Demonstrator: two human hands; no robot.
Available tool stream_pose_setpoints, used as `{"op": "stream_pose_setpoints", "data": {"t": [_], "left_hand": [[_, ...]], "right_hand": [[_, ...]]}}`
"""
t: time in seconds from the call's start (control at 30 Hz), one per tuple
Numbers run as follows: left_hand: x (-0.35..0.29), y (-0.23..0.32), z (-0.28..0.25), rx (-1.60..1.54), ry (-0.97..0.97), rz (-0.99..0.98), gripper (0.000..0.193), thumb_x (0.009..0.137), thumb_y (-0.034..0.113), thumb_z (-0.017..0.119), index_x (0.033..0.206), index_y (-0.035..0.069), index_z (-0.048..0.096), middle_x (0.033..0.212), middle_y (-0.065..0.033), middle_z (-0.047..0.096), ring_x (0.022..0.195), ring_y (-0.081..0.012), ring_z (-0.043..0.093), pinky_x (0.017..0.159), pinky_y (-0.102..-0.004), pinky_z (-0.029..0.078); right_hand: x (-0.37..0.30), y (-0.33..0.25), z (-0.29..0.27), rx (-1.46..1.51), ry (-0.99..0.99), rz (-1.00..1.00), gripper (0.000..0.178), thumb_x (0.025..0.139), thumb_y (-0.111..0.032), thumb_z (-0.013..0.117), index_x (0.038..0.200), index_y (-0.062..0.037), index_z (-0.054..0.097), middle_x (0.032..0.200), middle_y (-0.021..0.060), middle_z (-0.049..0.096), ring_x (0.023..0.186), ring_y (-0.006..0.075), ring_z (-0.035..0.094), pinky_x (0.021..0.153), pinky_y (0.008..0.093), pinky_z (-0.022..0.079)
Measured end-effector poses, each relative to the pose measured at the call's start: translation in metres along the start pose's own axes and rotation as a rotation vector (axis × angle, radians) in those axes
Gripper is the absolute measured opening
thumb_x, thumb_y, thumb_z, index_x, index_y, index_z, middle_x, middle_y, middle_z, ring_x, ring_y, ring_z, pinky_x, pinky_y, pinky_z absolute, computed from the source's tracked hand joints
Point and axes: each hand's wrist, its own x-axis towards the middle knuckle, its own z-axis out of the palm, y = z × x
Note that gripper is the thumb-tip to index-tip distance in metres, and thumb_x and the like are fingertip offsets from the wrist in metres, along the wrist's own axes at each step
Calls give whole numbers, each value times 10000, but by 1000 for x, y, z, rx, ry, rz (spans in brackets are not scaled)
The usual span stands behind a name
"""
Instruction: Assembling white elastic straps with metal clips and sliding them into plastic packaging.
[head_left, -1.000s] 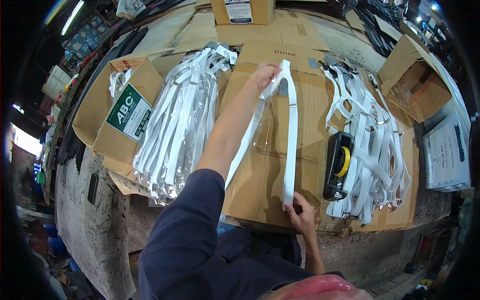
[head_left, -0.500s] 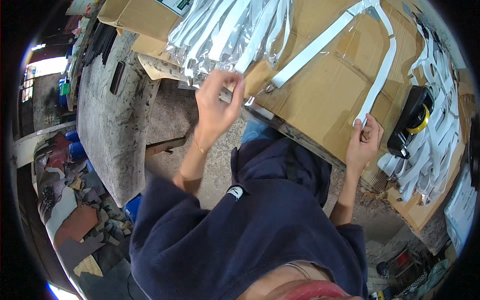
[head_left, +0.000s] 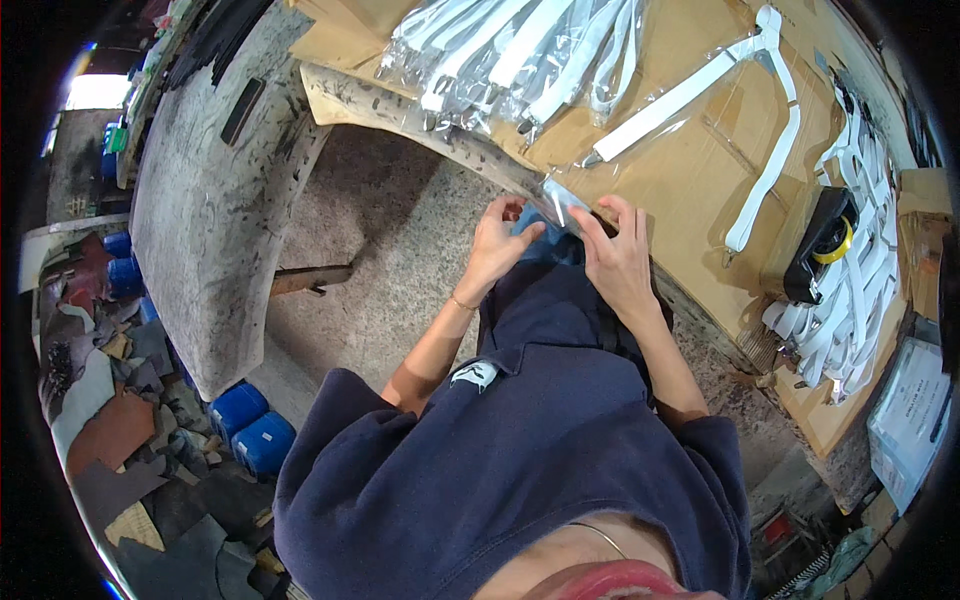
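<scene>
A pair of white suspenders (head_left: 678,100) with metal clips lies on the cardboard-covered table, its left strap inside a clear plastic sleeve. My right hand (head_left: 622,262) is at the table's near edge, its fingers closed on the loose end of the clear plastic sleeve (head_left: 562,197). Just left of it, my left hand (head_left: 492,248) hovers in front of the edge, fingers curled and thumb apart, with nothing visible in it. The right strap (head_left: 768,185) lies free of both hands, its clip toward me. At the back left, several bagged white suspenders (head_left: 520,50) lie in a pile.
A black tape dispenser (head_left: 815,245) with a yellow-cored roll stands on the right, beside a heap of loose white suspenders (head_left: 850,300). On the left are a grey worktable (head_left: 215,200), blue containers (head_left: 262,440) and a spread of leather-like scraps (head_left: 125,430).
My right hand has let go of the right strap's end and moved left to the plastic sleeve. My left hand has come away from the bagged pile, toward my body and right.
</scene>
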Motion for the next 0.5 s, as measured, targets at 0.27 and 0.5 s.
{"op": "stream_pose_setpoints", "data": {"t": [0.27,0.5], "left_hand": [[-17,1,2,-608,-20,-136,274,821,50,693,1049,-36,568,895,-58,593,860,-103,558,750,-244,470],[-14,40,-15,14,160,324,390,703,71,752,1052,25,585,976,-102,606,908,-235,576,824,-317,456]], "right_hand": [[11,-2,6,30,56,-31,295,735,-32,700,1014,-119,662,1069,118,500,894,293,503,746,384,455],[9,9,16,187,211,-93,173,753,-31,713,913,-61,653,878,72,591,770,257,545,689,345,465]]}}
